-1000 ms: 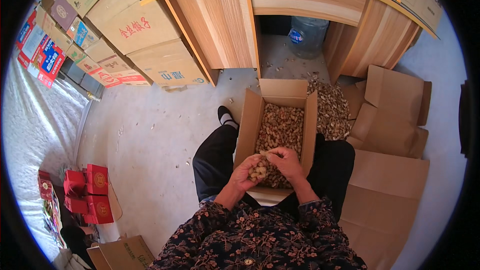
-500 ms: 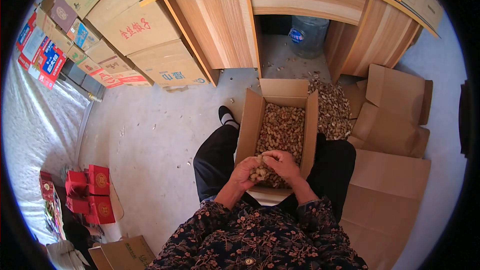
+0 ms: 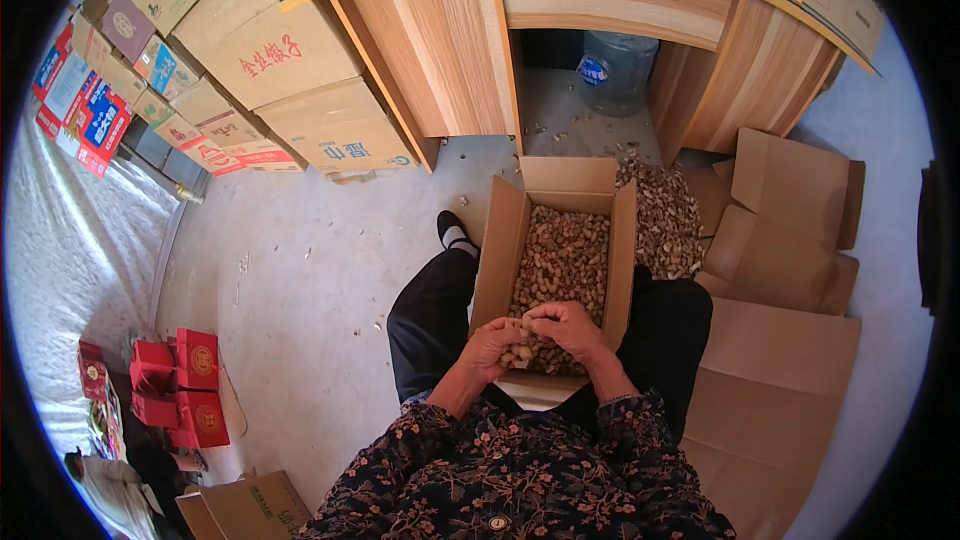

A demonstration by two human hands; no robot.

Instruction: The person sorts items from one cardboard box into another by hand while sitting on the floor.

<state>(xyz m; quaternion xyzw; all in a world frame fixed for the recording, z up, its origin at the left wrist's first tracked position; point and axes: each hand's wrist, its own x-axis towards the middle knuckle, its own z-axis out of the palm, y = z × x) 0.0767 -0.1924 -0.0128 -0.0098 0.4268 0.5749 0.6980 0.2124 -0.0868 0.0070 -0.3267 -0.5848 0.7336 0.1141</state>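
Hands [image 3: 492, 345] [image 3: 566, 330] meet over carton [image 3: 500, 265]; apparently pinching peanuts [image 3: 516, 353].

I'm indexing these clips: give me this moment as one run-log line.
left hand: cupping tan in-shell peanuts | right hand: meeting left hand | beneath: open brown cardboard box, more peanuts inside

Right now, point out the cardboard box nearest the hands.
The open box of peanuts below the left hand and right hand; the stacked boxes at upper left and the box at lower left are farther off.

Tan peanuts [image 3: 560, 252], unshelled, loose in carton [image 3: 498, 250]
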